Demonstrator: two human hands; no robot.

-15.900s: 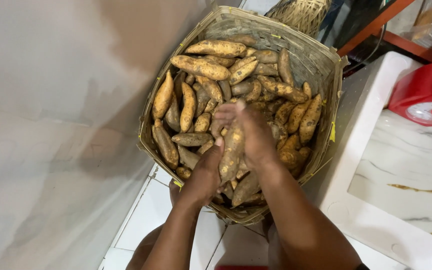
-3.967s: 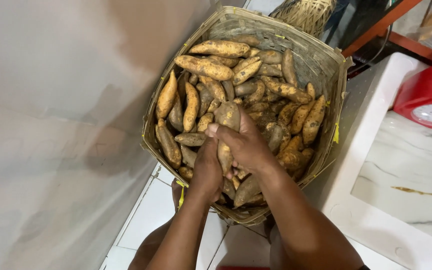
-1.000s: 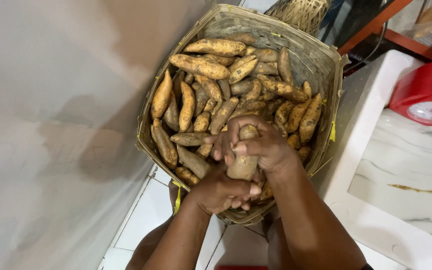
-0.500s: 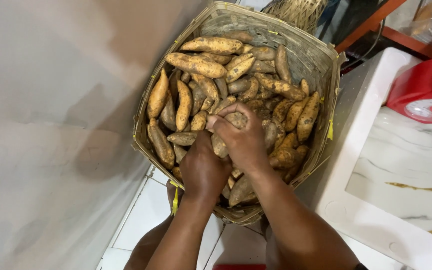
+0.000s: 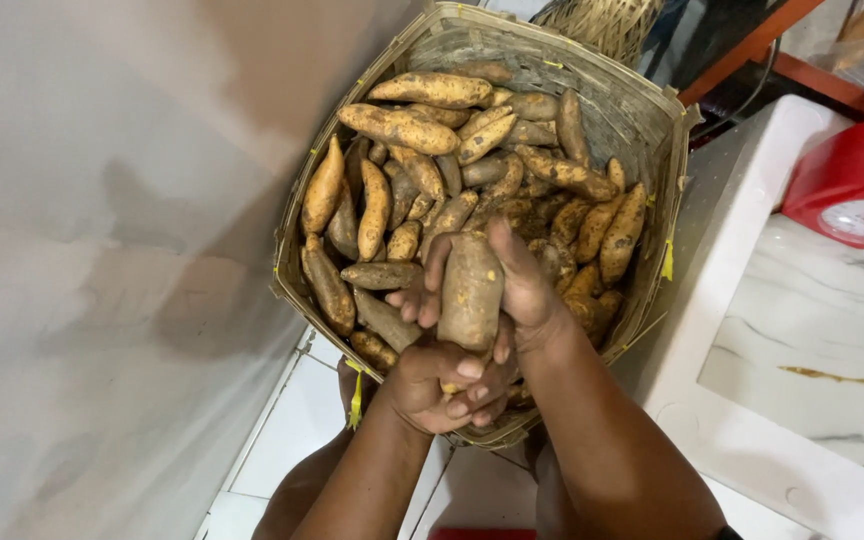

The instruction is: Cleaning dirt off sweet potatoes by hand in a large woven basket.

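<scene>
Hands meet over the near edge of the wide woven bamboo basket, which is full of dusty orange-brown sweet potatoes. The person holds one thick, soil-covered brown sweet potato upright just above the basket's near rim. The left hand is closed around its lower end, fingers curled tight. The right hand lies along its side, fingers half open and pressing it. I judge this root to be firm and rather heavy, with dry, rough skin, so it should not slip; the thick middle is the best place to grip. Beside the basket stands a white marble-patterned counter with a red kitchen scale.
</scene>
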